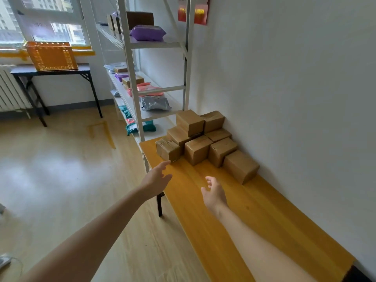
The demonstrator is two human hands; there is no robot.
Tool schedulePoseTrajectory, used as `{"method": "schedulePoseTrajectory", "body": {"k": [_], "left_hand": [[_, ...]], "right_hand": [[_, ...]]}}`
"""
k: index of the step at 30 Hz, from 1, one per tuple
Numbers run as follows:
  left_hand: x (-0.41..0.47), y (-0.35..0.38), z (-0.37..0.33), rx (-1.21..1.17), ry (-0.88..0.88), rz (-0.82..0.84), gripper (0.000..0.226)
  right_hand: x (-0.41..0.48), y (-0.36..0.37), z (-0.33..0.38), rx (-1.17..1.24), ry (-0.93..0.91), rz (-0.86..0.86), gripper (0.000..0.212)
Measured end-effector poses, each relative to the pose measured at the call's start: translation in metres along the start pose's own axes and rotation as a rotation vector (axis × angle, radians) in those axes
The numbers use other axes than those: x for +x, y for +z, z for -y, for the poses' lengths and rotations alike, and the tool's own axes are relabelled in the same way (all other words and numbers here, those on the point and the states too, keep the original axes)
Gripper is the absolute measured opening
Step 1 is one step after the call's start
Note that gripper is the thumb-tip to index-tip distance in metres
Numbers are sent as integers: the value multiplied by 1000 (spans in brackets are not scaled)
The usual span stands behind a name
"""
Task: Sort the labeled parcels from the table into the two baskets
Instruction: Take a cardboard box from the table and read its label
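Observation:
Several brown cardboard parcels (196,148) are piled at the far end of the yellow wooden table (254,220), against the white wall. My left hand (156,180) reaches out over the table's left edge with fingers straight, its fingertips just short of the nearest taped parcel (167,149). Over the tabletop, my right hand (213,193) has loosely spread fingers and holds nothing. One orange basket (51,55) stands on a dark table under the window at the far left.
A white metal shelf rack (138,82) with purple, pink, grey and teal mailer bags and small boxes stands just beyond the table. A radiator (10,90) is at the far left. Open wooden floor (61,169) lies to my left.

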State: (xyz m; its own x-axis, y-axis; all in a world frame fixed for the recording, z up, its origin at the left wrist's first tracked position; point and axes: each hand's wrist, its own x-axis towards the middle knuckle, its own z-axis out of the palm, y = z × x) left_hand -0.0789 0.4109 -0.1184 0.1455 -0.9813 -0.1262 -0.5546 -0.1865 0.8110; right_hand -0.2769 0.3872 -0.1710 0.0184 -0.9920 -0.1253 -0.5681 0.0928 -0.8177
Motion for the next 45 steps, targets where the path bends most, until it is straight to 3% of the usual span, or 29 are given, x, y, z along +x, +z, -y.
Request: {"method": "schedulePoseTrajectory", "body": {"k": [10, 16, 30, 45], "left_hand": [[165, -95, 90, -27, -9, 164, 54], [261, -132, 136, 86, 21, 239, 52], [392, -102, 164, 145, 6, 452, 65], [465, -52, 166, 222, -150, 688, 57]], "right_hand": [[97, 108, 54, 7, 146, -112, 40], [142, 159, 88, 24, 259, -159, 39], [248, 205, 72, 210, 513, -139, 44], [310, 228, 45, 372, 706, 37, 86]]}}
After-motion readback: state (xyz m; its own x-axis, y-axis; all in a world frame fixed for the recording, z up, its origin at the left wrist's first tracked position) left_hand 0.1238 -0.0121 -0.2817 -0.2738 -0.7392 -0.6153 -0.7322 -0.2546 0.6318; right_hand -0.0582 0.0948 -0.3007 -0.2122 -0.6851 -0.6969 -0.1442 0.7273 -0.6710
